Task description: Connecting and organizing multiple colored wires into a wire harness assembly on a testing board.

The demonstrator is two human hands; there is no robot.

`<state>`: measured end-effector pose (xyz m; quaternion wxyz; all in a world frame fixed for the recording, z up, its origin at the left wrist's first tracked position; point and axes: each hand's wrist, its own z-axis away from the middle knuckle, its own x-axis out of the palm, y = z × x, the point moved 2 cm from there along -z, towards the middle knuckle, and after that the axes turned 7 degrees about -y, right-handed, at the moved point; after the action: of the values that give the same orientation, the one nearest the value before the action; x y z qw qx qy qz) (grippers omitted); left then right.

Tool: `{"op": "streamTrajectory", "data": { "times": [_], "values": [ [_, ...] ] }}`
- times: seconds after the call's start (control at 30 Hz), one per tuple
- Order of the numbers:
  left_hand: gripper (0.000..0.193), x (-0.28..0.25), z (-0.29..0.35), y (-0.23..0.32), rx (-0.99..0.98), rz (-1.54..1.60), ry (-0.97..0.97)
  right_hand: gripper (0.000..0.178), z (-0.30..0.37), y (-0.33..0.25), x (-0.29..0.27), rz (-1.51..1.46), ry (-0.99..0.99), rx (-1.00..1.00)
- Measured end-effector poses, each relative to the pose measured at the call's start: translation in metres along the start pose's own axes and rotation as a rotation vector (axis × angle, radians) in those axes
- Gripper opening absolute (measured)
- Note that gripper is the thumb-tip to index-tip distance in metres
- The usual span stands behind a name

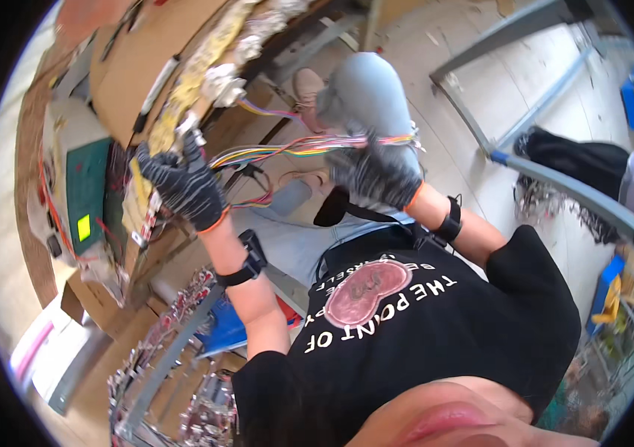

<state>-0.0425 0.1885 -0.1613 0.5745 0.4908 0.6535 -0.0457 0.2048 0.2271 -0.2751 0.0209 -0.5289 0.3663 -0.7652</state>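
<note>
A bundle of multicoloured wires (pixel 279 151) runs across the upper middle of the frame. The gloved right hand (pixel 384 177), slightly blurred, is closed around it near its right end. In the left half, the gloved left hand (pixel 185 185) has thumb and fingers spread at a yellow strip (pixel 196 82); whether it grips anything there, I cannot tell. The strip lies along the brown table (pixel 127 63), upper left, beside a black-and-white marker (pixel 159 89).
</note>
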Motion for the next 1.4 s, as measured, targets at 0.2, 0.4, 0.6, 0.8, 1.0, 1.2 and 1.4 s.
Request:
{"op": "streamTrajectory", "data": {
  "times": [0.2, 0.4, 0.6, 0.8, 1.0, 1.2, 1.4],
  "values": [
    [0.067, 0.000, 0.072, 0.084, 0.738, -0.190, -0.389, 0.029, 0.027, -0.026, 0.021, 1.072, 0.012, -0.220],
    [0.047, 0.092, 0.099, 0.069, 0.459, -0.238, -1.364, 0.059, -0.035, 0.119, 0.036, 0.240, -0.068, -0.692],
    [0.031, 0.094, 0.078, 0.067, 0.326, 0.184, -1.512, 0.039, 0.020, -0.026, 0.003, 1.121, -0.405, 0.296],
    [0.026, 0.102, 0.084, 0.070, 0.427, 0.297, -1.336, 0.040, 0.017, -0.070, -0.154, 1.285, 0.580, 0.111],
    [0.034, 0.110, 0.098, 0.073, 0.352, 0.413, -1.041, 0.025, -0.004, -0.083, -0.137, 1.088, 0.435, -0.186],
    [0.026, 0.124, 0.105, 0.080, 0.107, 0.830, -0.824, 0.025, -0.036, -0.120, -0.061, 0.552, 0.174, -0.259],
    [0.020, 0.130, 0.089, 0.088, -0.308, 1.412, -0.550, 0.030, -0.083, -0.121, -0.036, 0.632, 0.045, -0.260]
  ]
}}
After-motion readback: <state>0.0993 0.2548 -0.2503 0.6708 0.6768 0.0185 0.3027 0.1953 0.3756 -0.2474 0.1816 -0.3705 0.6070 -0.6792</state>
